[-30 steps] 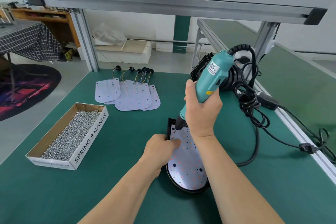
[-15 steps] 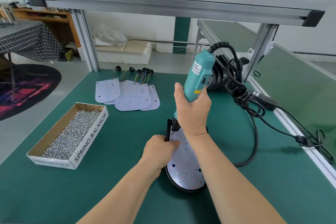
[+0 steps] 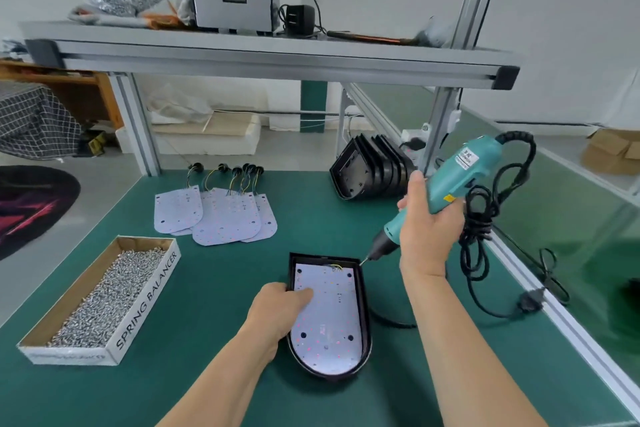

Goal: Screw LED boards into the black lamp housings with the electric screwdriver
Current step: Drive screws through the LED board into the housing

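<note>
A black lamp housing [image 3: 364,302] lies on the green mat in front of me, with a white LED board [image 3: 329,319] seated inside it. My left hand [image 3: 277,310] grips the housing's left rim, its thumb lying on the board. My right hand [image 3: 429,232] holds a teal electric screwdriver [image 3: 460,170] tilted up to the right. Its bit points down-left and ends just outside the housing's top right corner, off the board.
A cardboard box of screws [image 3: 104,295] stands at the left. Spare LED boards [image 3: 225,215] with wires lie fanned at the back. Stacked black housings [image 3: 370,166] lean by the frame post. The screwdriver's black cable [image 3: 485,229] trails to the table's right rail [image 3: 561,319].
The screwdriver has lifted off the board's top left area and swung right, now tilted with its bit at the housing's top right corner. My left hand stays on the left rim.
</note>
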Demonstrator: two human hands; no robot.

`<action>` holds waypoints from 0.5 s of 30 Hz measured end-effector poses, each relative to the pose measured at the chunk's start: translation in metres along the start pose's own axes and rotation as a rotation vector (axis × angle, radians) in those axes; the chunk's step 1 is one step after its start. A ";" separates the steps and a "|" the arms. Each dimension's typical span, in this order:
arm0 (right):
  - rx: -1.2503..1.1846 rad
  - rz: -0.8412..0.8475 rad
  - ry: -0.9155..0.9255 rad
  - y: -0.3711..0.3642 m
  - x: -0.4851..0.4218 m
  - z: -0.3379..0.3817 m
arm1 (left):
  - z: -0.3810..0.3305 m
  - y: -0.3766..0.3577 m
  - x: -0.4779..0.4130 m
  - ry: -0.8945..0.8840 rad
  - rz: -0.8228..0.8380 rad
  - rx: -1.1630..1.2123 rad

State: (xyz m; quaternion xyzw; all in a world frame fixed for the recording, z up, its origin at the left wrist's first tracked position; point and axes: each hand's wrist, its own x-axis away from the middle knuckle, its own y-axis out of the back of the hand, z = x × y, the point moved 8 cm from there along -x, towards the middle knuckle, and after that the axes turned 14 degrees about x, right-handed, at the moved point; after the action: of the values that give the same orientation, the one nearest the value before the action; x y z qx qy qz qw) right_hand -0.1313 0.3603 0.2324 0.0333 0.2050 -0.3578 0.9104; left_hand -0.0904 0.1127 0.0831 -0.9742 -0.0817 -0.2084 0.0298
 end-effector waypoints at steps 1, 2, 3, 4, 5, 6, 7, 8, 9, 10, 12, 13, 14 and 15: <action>0.024 -0.019 -0.012 0.011 -0.006 -0.006 | 0.000 0.001 0.000 -0.005 -0.003 -0.002; 0.048 -0.038 -0.025 0.022 -0.012 -0.013 | 0.000 0.001 0.000 -0.012 -0.007 -0.005; 0.068 -0.055 -0.039 0.033 -0.018 -0.020 | 0.000 0.002 -0.001 -0.018 -0.014 -0.006; 0.089 -0.071 -0.056 0.043 -0.023 -0.026 | 0.000 0.002 -0.002 -0.023 -0.023 -0.006; 0.112 -0.086 -0.076 0.053 -0.028 -0.031 | 0.000 0.003 -0.002 -0.024 -0.031 -0.004; 0.137 -0.097 -0.099 0.063 -0.033 -0.037 | 0.001 0.003 -0.002 -0.021 -0.039 -0.001; 0.155 -0.103 -0.127 0.071 -0.037 -0.043 | 0.002 0.004 -0.003 -0.018 -0.050 0.001; 0.167 -0.104 -0.158 0.079 -0.041 -0.049 | 0.002 0.005 -0.003 -0.015 -0.063 0.000; 0.180 -0.102 -0.192 0.086 -0.045 -0.056 | 0.003 0.006 -0.004 -0.014 -0.075 -0.002; 0.195 -0.097 -0.230 0.092 -0.050 -0.063 | 0.003 0.007 -0.004 -0.016 -0.084 -0.005; 0.236 -0.056 -0.317 0.103 -0.058 -0.080 | 0.004 0.008 -0.005 -0.029 -0.092 -0.009; 0.263 -0.021 -0.363 0.106 -0.061 -0.089 | 0.004 0.007 -0.005 -0.039 -0.091 -0.005; 0.291 0.015 -0.405 0.109 -0.063 -0.098 | 0.003 0.007 -0.004 -0.046 -0.088 0.001; 0.313 0.040 -0.440 0.112 -0.065 -0.107 | 0.003 0.006 -0.005 -0.052 -0.086 0.007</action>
State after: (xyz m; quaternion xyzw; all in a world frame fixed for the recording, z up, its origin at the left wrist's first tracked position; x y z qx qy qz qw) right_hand -0.1370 0.5067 0.1510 0.0989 -0.0565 -0.3656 0.9238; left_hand -0.0923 0.1060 0.0782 -0.9748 -0.1249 -0.1838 0.0222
